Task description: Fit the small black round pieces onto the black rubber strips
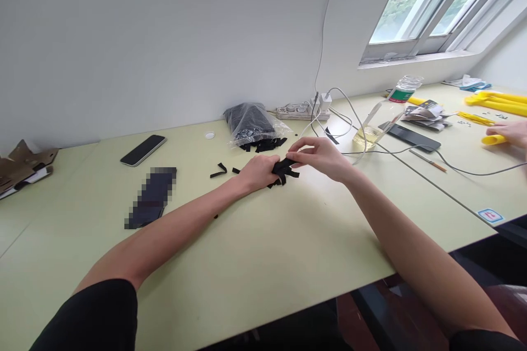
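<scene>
Pinching black strips (283, 170), left hand (257, 171) and right hand (317, 158) press together; sticker (490, 215) unreadable.

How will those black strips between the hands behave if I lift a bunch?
The black strips look thin and probably floppy, since their ends droop from the right hand's fingers. They are likely very light. The loose bent strips nearby suggest pieces may slip apart rather than stay bunched.
</scene>
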